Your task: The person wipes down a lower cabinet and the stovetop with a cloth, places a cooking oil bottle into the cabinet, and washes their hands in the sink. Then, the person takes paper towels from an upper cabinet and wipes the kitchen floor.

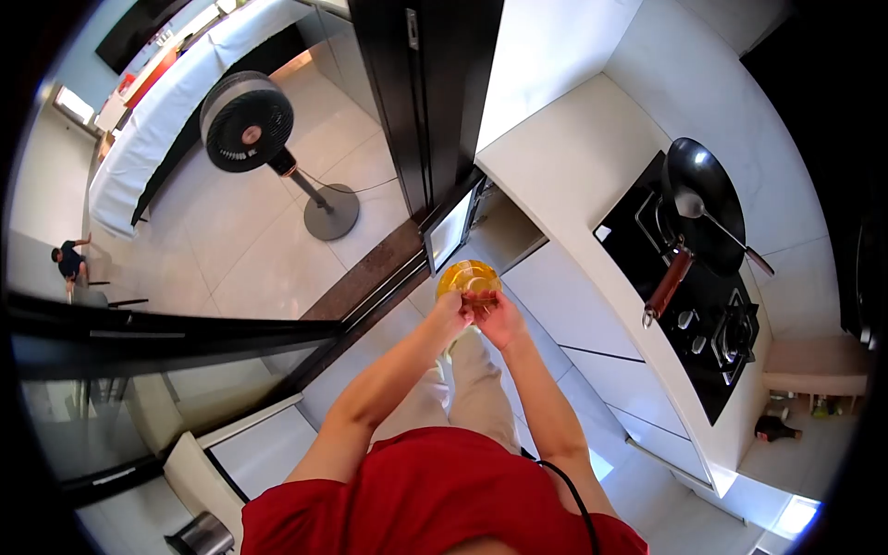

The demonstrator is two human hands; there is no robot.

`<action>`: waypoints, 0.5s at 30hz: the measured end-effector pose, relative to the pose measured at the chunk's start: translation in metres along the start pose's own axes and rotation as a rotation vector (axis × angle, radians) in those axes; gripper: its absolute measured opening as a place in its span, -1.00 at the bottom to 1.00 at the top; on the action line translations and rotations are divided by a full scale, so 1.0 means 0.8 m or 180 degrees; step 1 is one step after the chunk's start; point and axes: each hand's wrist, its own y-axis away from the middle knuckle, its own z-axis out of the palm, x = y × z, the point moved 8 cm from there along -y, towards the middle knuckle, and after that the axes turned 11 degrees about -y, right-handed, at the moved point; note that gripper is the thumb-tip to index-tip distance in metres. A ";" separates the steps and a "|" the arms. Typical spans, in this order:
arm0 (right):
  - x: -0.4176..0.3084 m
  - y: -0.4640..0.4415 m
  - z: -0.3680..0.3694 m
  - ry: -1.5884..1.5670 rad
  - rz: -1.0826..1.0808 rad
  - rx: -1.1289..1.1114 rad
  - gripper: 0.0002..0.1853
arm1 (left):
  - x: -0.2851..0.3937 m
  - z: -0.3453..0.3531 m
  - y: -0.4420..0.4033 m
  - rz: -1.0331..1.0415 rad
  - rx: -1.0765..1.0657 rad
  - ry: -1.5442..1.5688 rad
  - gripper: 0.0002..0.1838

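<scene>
Both of my hands are closed on the near rim of an amber see-through bowl (469, 270), held out in front of my legs. My left hand (455, 312) grips it on the left side, with the fingers close to those of my right hand (498, 319) on the other side. The fingertips meet near the rim and partly hide it. Just beyond the bowl, a narrow cabinet door (450, 231) stands open beside the dark door frame, showing a shelf space (504, 225) under the counter.
On the right, a black wok (708, 180) with a metal ladle (689, 205) in it sits on the gas stove (638, 231). A pale counter (564, 139) adjoins it. Through the sliding doorway stand a fan (248, 125) and, farther off, another person (69, 262).
</scene>
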 end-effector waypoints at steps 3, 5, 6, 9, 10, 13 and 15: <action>-0.030 -0.044 0.003 -0.0008 -0.0020 0.0072 -0.72 | 0.029 0.034 -0.040 -0.0001 -0.0117 0.0043 -0.73; -0.055 -0.077 0.010 -0.0009 -0.0177 0.0333 -0.70 | 0.066 0.070 -0.052 0.0314 -0.0351 -0.0357 -0.71; -0.064 -0.094 0.007 -0.0048 -0.0180 0.0326 -0.70 | 0.076 0.080 -0.063 0.0379 -0.0370 -0.0431 -0.71; -0.098 -0.141 -0.003 -0.0131 -0.0293 0.0469 -0.67 | 0.101 0.110 -0.108 0.0369 -0.0379 -0.0426 -0.72; -0.107 -0.153 -0.003 -0.0158 -0.0318 0.0481 -0.67 | 0.107 0.119 -0.125 0.0375 -0.0385 -0.0436 -0.73; -0.138 -0.200 -0.021 -0.0335 -0.0429 0.0515 -0.68 | 0.124 0.148 -0.173 0.0397 -0.0400 -0.0485 -0.74; -0.143 -0.210 0.042 -0.0807 0.0496 -0.2088 -0.71 | 0.133 0.167 -0.204 0.0423 -0.0394 -0.0524 -0.74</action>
